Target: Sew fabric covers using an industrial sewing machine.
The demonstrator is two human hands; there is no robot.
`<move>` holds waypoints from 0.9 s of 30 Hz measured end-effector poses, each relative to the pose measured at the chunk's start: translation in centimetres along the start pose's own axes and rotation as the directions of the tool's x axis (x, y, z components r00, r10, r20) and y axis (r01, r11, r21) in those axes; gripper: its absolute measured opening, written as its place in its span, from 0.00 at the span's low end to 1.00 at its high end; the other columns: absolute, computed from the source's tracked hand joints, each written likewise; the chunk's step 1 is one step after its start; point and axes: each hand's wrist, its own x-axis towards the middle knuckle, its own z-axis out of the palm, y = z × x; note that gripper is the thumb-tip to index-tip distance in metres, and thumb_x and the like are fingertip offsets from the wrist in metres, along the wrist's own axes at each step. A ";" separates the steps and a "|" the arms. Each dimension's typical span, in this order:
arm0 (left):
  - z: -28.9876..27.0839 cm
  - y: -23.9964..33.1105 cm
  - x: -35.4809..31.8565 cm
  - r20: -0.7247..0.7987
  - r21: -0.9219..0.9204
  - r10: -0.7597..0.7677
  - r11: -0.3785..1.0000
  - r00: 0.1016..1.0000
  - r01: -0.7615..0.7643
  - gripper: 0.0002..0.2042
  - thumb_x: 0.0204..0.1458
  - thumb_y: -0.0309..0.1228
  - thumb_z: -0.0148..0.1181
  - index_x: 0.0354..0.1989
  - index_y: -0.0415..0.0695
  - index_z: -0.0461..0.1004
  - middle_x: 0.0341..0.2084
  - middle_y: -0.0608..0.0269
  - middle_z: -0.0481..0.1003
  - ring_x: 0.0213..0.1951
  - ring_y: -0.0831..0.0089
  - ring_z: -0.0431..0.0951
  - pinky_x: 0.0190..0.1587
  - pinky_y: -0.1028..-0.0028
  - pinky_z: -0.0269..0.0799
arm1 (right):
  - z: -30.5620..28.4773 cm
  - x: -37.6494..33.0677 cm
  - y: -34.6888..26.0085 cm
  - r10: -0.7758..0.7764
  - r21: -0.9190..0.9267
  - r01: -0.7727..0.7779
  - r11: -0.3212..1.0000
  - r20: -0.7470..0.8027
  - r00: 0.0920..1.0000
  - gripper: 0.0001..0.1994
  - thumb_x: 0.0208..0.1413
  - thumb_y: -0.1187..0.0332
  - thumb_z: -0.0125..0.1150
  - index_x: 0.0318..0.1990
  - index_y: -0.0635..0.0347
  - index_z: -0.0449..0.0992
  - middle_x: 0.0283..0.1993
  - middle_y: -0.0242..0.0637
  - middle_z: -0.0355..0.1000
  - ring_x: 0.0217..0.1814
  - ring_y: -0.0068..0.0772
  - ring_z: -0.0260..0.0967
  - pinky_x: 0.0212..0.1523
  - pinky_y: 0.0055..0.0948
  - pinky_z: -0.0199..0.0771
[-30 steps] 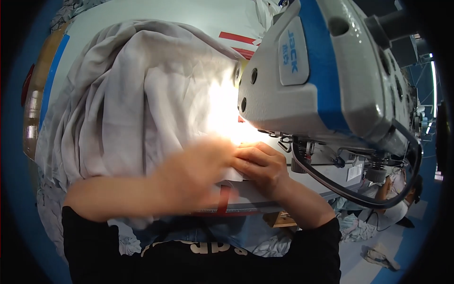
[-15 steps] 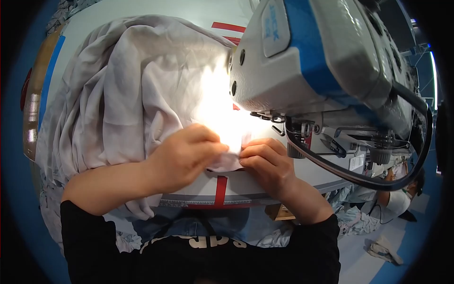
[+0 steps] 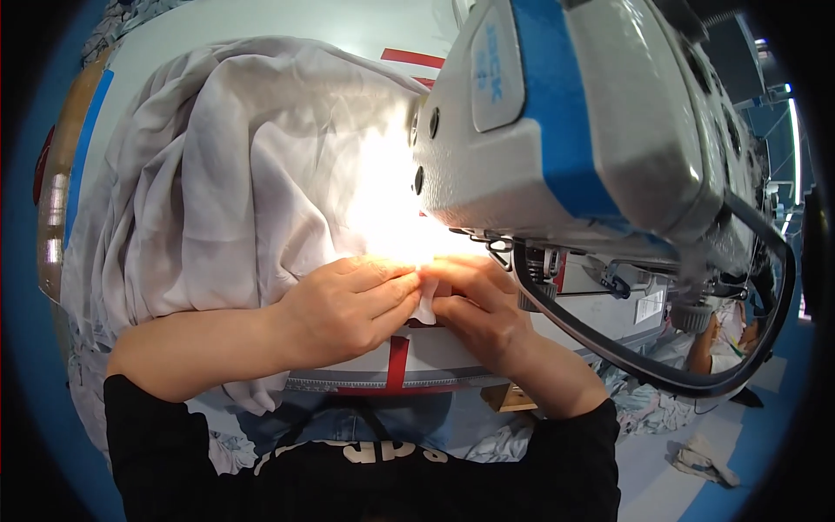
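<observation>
A large piece of pale grey-white fabric (image 3: 217, 174) lies in loose folds over the left of the table and hangs past its front edge. At its right-hand end, my left hand (image 3: 352, 304) pinches the cloth, fingers pressed together. Close against it, my right hand (image 3: 478, 304) grips the same fabric edge with bent fingers. A small flap of cloth pokes down between the two hands. Just right of and beyond them stands a white and blue sewing machine (image 3: 557, 130). Its lamp glare washes out the cloth by the needle, which I cannot make out.
A black cable (image 3: 626, 365) loops low from the machine, right of my right hand. Red tape (image 3: 397, 365) and a measuring strip (image 3: 326, 384) mark the table's front edge. Heaped fabric (image 3: 648, 400) lies at the lower right, near another person's arm (image 3: 703, 346).
My hands have come together on the fabric edge; the left one moved right and the gap between them closed. The view has shifted slightly.
</observation>
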 end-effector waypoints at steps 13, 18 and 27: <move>-1.9 -2.7 1.1 0.102 0.044 0.025 0.999 0.994 -0.030 0.16 0.45 0.27 0.55 0.43 0.34 0.74 0.46 0.55 0.72 0.53 0.63 0.71 0.56 0.66 0.67 | 0.4 1.3 1.5 0.020 -0.062 -0.022 0.998 -0.036 0.999 0.09 0.40 0.78 0.67 0.32 0.64 0.77 0.40 0.40 0.76 0.42 0.38 0.75 0.43 0.31 0.76; -0.4 -4.1 1.4 0.020 -0.037 -0.082 0.996 0.996 0.083 0.16 0.45 0.28 0.55 0.43 0.37 0.74 0.45 0.58 0.72 0.52 0.64 0.71 0.55 0.67 0.67 | 0.8 1.4 2.0 0.119 -0.053 -0.122 0.991 -0.059 0.991 0.07 0.46 0.80 0.65 0.35 0.65 0.77 0.41 0.42 0.76 0.41 0.40 0.76 0.44 0.31 0.75; 2.0 -5.7 0.8 -0.293 -0.195 -0.143 0.977 0.945 0.088 0.15 0.47 0.29 0.54 0.45 0.41 0.73 0.44 0.62 0.73 0.52 0.67 0.71 0.57 0.67 0.66 | -0.3 1.8 1.6 0.135 0.096 -0.130 0.987 -0.045 0.990 0.07 0.48 0.79 0.65 0.36 0.65 0.76 0.40 0.44 0.76 0.41 0.41 0.75 0.44 0.33 0.75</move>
